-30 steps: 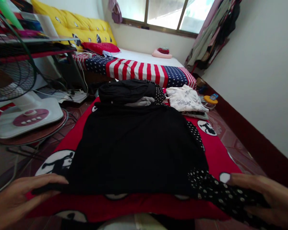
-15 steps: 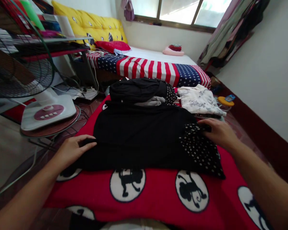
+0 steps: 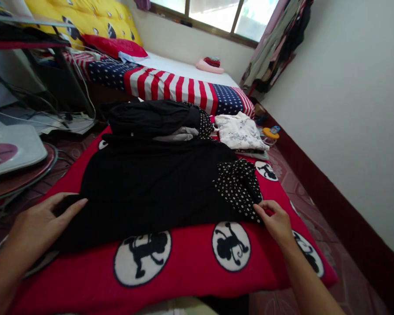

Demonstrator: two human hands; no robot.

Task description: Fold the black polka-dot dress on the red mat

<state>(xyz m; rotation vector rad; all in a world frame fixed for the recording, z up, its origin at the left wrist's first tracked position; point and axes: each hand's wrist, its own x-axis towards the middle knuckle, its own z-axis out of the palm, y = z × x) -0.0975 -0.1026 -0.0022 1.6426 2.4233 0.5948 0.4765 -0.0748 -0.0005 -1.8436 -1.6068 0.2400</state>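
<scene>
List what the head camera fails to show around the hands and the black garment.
- Left hand: its fingertips lie on the black garment; any grip is hidden.
- Right hand: pinch on the dotted cloth is unclear, fingers curled.
- Fan base: cut off by the left edge.
- Folded pile: lower layers covered.
</scene>
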